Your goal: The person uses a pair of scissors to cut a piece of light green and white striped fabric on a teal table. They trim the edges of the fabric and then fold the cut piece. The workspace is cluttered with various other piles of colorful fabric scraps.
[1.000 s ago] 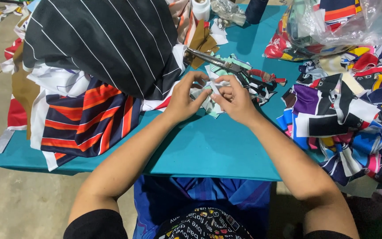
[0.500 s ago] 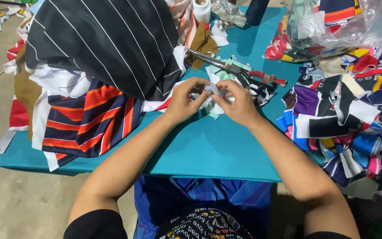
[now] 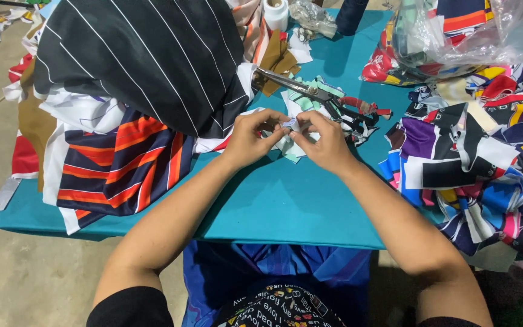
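My left hand (image 3: 250, 137) and my right hand (image 3: 324, 138) meet over the teal table (image 3: 286, 200), both pinching a small white cloth piece (image 3: 288, 123) between thumbs and fingertips. Under the hands lies a little heap of pale green and white fabric scraps (image 3: 290, 150). Just behind the hands rest large metal scissors (image 3: 310, 92) with red-wrapped handles (image 3: 363, 106), blades pointing left.
A black white-striped cloth (image 3: 146, 60) over navy-and-orange striped fabric (image 3: 122, 166) fills the left. Multicoloured fabric pieces (image 3: 479, 163) pile on the right, with a clear plastic bag (image 3: 455, 33) behind. A white thread spool (image 3: 275, 12) stands at the back. Blue cloth (image 3: 273, 266) hangs below the front edge.
Both hands stay together on the small white piece; the fingers have shifted slightly on it. Nothing else has moved.
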